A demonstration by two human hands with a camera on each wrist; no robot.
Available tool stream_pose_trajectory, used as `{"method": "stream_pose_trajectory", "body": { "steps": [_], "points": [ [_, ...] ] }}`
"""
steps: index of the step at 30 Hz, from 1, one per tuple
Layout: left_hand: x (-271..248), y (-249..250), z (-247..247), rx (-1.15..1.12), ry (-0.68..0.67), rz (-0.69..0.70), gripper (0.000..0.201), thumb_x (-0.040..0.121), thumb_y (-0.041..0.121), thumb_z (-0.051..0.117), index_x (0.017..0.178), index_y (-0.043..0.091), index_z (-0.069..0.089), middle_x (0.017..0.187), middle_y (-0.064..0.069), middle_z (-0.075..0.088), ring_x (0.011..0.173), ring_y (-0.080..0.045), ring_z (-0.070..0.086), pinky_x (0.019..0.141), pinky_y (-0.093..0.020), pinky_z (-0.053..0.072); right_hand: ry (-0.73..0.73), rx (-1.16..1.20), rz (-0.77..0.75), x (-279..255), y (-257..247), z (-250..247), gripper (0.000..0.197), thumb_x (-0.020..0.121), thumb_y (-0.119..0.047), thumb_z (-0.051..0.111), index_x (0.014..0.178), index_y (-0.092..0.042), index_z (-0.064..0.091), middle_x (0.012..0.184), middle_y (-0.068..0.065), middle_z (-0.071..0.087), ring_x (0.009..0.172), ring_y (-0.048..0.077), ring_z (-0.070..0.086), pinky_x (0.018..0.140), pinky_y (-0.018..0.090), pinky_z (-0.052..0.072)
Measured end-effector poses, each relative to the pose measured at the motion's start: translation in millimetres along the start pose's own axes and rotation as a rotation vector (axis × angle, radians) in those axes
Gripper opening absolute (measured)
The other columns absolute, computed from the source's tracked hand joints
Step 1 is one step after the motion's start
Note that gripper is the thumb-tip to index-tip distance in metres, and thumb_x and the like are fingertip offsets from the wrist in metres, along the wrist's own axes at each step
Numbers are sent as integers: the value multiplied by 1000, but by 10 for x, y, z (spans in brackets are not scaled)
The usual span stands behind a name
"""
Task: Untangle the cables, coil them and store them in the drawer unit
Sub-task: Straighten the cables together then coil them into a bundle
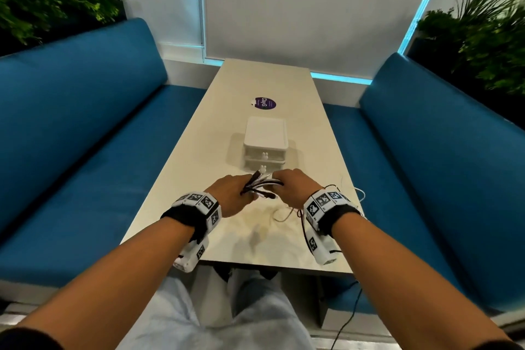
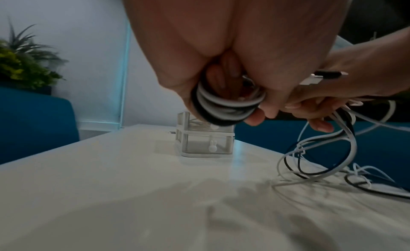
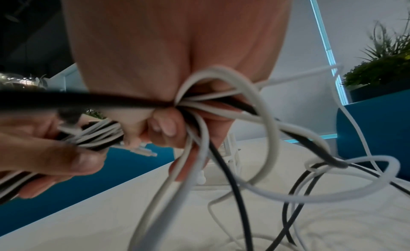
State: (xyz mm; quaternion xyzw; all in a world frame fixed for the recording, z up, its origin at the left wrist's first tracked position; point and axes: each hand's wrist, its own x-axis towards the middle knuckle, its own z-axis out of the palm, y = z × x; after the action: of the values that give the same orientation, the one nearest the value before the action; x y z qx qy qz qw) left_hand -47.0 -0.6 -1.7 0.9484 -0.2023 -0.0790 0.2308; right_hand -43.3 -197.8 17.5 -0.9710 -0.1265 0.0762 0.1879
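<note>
Left hand wrapped around the coil, right hand clutching loose cables dangling below; drawers just beyond.

A bunch of white and black cables is gripped by the right hand at the centre, loose loops being trailed toward four o'clock onto the table, while a coiled bundle is held by the left hand at nine o'clock.

Black and white cables, white drawer unit, blue benches
</note>
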Motion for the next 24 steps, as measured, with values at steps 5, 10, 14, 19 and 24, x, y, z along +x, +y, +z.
{"method": "stream_pose_trajectory", "body": {
  "steps": [5, 10, 14, 19, 24],
  "points": [
    [64, 21, -39, -17, 11, -69, 20, 98, 30, 50, 113, 20, 59, 102, -9, 66, 90, -31, 60, 75, -36, 45, 90, -36, -8, 32, -71, -38, 11, 92, -24, 57, 82, -29, 55, 86, 1, 63, 79, 24, 58, 65, 28, 38],
    [54, 81, -60, -28, -78, -140, 10, 95, 15, 46, 97, 17, 56, 99, -8, 69, 82, -31, 68, 69, -34, 53, 44, 3, 6, 4, -78, 20, 14, 93, -27, 54, 95, -19, 65, 82, 0, 63, 74, 22, 58, 65, 30, 43],
    [-1, 193, -21, 113, -88, -95, 24, 97, 32, 43, 115, 19, 53, 102, -9, 63, 86, -30, 61, 74, -37, 50, 5, 19, 17, -19, 30, 89, 14, 94, -32, 56, 91, -20, 62, 78, 3, 64, 68, 23, 59, 62, 30, 44],
    [-13, 262, 7, 207, -95, -91, 41, 85, 66, 46, 91, 28, 59, 79, 3, 64, 71, -17, 59, 62, -30, 44, -31, -41, 1, -36, 82, 132, 20, 94, -29, 57, 107, -16, 65, 95, 9, 68, 83, 28, 64, 74, 36, 52],
    [82, 183, -149, 368, 31, -145, 31, 99, 40, 43, 112, 19, 60, 107, -9, 65, 89, -31, 63, 71, -33, 46, 68, 151, 19, -11, 53, 162, 30, 90, -48, 59, 97, -18, 61, 87, 6, 66, 69, 24, 64, 67, 41, 57]
  ]
}}
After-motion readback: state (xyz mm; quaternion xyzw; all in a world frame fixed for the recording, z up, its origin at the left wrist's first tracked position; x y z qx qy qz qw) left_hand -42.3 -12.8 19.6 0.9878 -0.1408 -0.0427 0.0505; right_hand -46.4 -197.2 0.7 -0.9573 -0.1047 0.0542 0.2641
